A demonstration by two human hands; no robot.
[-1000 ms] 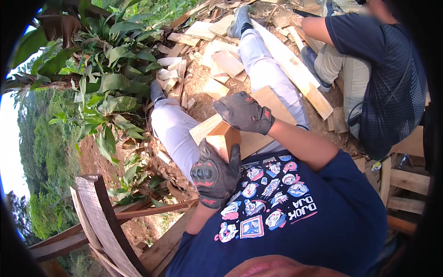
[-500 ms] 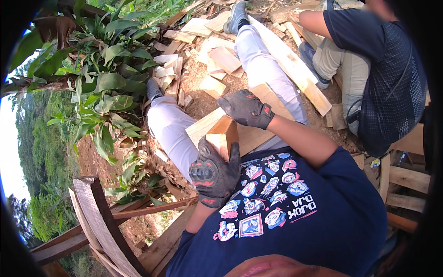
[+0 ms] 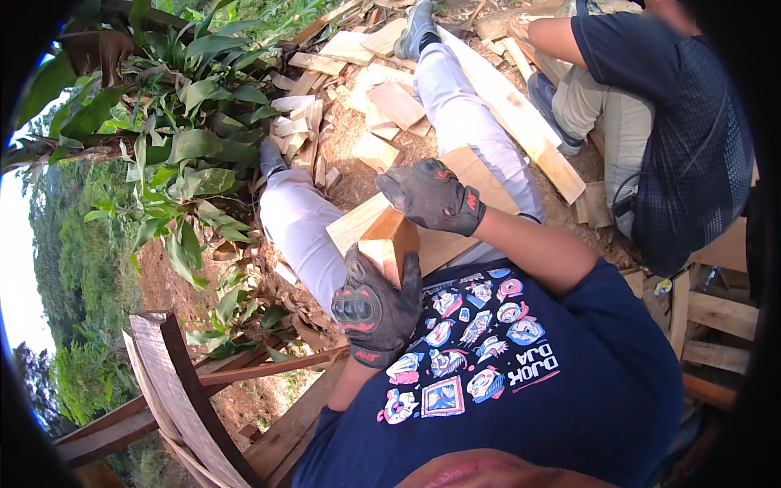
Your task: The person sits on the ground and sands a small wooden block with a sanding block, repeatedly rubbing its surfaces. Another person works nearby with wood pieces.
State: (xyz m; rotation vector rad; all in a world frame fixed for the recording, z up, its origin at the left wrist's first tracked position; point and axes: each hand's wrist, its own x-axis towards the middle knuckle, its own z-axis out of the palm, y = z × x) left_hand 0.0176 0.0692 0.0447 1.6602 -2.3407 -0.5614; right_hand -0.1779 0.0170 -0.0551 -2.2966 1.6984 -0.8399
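Little has shifted since a second ago: my hands stay on the same wood, only sitting a touch higher in view. My left hand [image 3: 376,311], in a dark glove, is wrapped around the lower end of a small wooden block [image 3: 392,241], which stands on end above my lap. My right hand [image 3: 432,195], gloved too, lies with its fingers spread over the block's top and on the long plank [image 3: 443,213] resting across my thighs. Cut boards [image 3: 382,98] litter the ground beyond my knees. Another person [image 3: 651,122] crouches at upper right, near a pale beam [image 3: 517,110].
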